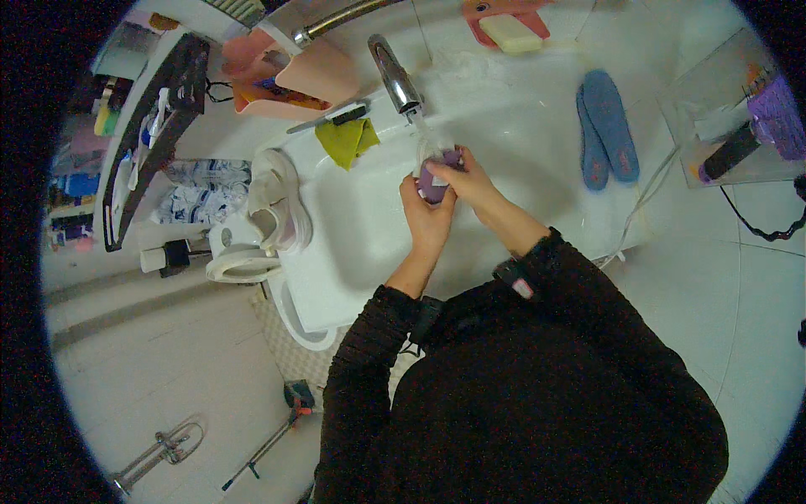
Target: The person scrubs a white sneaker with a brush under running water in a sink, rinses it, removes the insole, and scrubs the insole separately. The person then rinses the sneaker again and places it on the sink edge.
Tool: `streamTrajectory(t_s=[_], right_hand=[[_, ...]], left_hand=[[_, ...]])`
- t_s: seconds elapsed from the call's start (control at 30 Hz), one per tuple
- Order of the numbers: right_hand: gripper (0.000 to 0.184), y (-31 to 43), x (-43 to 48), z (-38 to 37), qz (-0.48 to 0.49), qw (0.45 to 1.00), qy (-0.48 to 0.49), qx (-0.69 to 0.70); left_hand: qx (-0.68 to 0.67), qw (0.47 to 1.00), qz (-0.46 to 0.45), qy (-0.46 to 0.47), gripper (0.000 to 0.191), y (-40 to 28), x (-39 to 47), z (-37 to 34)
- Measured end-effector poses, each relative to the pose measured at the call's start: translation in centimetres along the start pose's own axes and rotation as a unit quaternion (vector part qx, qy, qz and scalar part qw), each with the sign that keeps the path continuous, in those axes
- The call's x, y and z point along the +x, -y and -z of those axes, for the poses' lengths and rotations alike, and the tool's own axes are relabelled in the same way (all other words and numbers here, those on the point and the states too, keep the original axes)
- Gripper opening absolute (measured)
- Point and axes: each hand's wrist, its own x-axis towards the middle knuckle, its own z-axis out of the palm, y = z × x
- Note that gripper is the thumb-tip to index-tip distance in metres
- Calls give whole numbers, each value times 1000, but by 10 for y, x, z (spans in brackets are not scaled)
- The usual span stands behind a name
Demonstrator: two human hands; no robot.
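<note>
Both of my hands hold a purple shoe (pixel 434 183), apparently with white parts, over the white sink basin (pixel 371 246). My left hand (pixel 428 214) grips it from the near left side. From the right, my right hand (pixel 469 183) presses its thumb on top. Water runs onto the held item from the chrome faucet (pixel 395 75) just above. The item is small and partly hidden by fingers and splashing water, so its exact kind is hard to confirm.
Left rim: white sneaker (pixel 280 201), yellow-green cloth (pixel 347 140), black-bristled brush (pixel 349 114). Right rim: blue insoles (pixel 609 126). Behind stands a red soap dish (pixel 472 25) with pale soap (pixel 511 33). A cable (pixel 648 183) crosses the right edge; a dark-edged shelf (pixel 157 132) juts out left.
</note>
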Motion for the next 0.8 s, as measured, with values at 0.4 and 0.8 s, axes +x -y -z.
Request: streamTrajectory(t_s=[0.4,0.8], right_hand=[[35,-21,35,29,-155,899,179,369],[48,-19,46,17,8,982,-92,-167]], left_hand=[[-149,979,-47,129,85,1,36,25],[-44,984,-121,122,85,-10,32,-6]])
